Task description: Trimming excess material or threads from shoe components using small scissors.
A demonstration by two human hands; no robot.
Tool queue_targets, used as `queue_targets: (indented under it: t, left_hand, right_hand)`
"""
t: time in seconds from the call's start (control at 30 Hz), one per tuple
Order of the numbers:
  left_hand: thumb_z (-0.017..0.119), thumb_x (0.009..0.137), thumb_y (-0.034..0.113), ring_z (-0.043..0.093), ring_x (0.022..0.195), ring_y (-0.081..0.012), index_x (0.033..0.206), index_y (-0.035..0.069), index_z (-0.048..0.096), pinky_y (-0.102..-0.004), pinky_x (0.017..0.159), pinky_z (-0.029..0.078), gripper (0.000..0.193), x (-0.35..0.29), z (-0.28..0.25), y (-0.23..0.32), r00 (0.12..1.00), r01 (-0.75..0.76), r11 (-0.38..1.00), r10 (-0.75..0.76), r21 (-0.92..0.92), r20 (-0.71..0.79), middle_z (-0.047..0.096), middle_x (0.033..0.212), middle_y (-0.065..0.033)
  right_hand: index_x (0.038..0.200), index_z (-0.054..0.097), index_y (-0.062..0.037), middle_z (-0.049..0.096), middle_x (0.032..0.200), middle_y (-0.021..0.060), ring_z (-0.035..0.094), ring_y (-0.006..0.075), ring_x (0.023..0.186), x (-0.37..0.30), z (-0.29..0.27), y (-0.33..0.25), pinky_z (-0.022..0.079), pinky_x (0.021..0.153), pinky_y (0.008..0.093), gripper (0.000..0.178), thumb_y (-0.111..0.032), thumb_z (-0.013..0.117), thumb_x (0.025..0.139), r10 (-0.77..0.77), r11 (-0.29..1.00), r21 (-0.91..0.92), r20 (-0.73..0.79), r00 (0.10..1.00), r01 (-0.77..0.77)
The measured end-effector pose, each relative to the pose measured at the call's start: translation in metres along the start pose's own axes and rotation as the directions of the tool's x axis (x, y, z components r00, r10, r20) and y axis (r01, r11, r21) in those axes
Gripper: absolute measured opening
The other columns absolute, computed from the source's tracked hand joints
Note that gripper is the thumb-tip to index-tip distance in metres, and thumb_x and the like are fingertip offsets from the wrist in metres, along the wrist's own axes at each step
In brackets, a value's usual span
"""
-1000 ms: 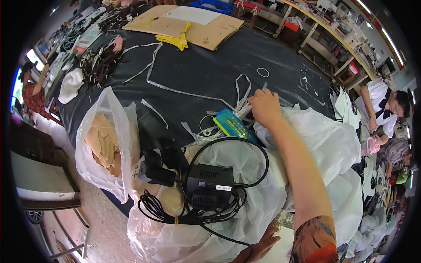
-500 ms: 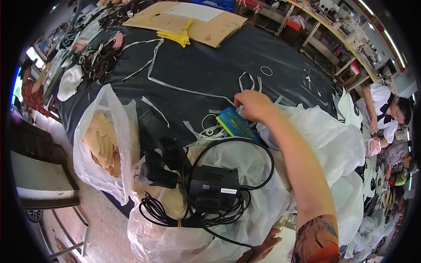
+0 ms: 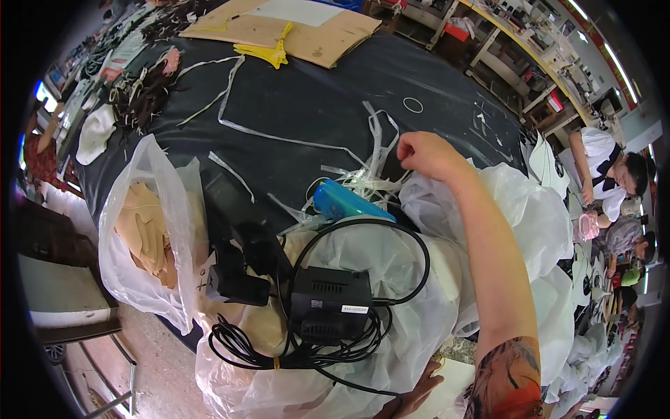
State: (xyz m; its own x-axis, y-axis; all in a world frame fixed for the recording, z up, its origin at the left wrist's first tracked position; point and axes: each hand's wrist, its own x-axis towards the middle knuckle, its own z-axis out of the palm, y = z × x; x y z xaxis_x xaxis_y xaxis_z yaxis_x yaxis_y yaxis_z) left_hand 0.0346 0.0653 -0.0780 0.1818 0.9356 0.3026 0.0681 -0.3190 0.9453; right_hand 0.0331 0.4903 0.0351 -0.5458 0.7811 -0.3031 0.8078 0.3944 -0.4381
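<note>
My right hand (image 3: 429, 155) is over the black-covered table, thumb and fingers closed together. A tangle of thin white strips (image 3: 366, 183) lies beside its fingertips, and one strip curves up to them; what the fingers pinch is too small to make out. Just left of the hand, a shiny blue packet (image 3: 349, 202) lies on its side against the strips. Low in the picture, my left hand (image 3: 422, 392) shows only in part, fingers stretched out beside a pale sheet (image 3: 452, 383) and plastic bags. Its palm is mostly hidden.
A black box with coiled cable (image 3: 329, 300) sits on white plastic bags (image 3: 398, 272) before me. At left stands an open bag of tan pieces (image 3: 145, 227). Cardboard (image 3: 328, 43) with yellow strips (image 3: 279, 52) lies at the back. A co-worker (image 3: 607, 167) sits at right.
My right hand has moved right, away from the blue packet, which has turned over and shows a plainer blue side. More white strips now show, some raised. My left hand stays low.
</note>
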Motion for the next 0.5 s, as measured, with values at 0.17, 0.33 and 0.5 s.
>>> queue_targets:
  t: [0.17, 0.33, 0.5]
  left_hand:
    - [0.071, 0.077, -0.003, 0.054, 0.12, -0.0404, 0.112, 0.005, 0.064, -0.0493, 0.1, 0.046, 0.036, 0.002, -0.003, 0.0, 1.0, 0.001, 1.0, -0.002, 0.017, 0.019, 0.057, 0.125, -0.0192]
    - [0.072, 0.077, -0.002, 0.054, 0.12, -0.0399, 0.113, 0.006, 0.064, -0.0492, 0.099, 0.047, 0.037, 0.003, -0.006, 0.0, 0.999, 0.004, 0.999, -0.005, 0.034, 0.038, 0.057, 0.125, -0.0185]
    - [0.072, 0.077, -0.002, 0.055, 0.12, -0.0395, 0.113, 0.006, 0.065, -0.0492, 0.099, 0.047, 0.038, 0.006, -0.011, 0.0, 0.999, -0.001, 0.999, -0.001, 0.053, 0.05, 0.057, 0.125, -0.0178]
  right_hand:
    - [0.096, 0.075, -0.0188, 0.072, 0.1, 0.0069, 0.07, 0.0267, 0.094, 0.008, 0.028, 0.016, 0.056, 0.078, 0.0405, 0.023, -0.011, 0.07, 0.075, 0.209, 0.803, -0.555, -0.08, 0.975, -0.218]
    - [0.097, 0.074, -0.0181, 0.071, 0.104, 0.0091, 0.068, 0.0261, 0.102, 0.01, 0.047, 0.013, 0.055, 0.084, 0.0433, 0.02, -0.013, 0.067, 0.079, 0.07, 0.732, -0.669, -0.118, 0.991, -0.131]
    - [0.097, 0.071, -0.0159, 0.071, 0.098, 0.0113, 0.069, 0.0289, 0.095, -0.001, 0.042, 0.018, 0.054, 0.083, 0.0482, 0.015, -0.015, 0.066, 0.083, -0.22, 0.686, -0.725, -0.124, 0.968, 0.063]
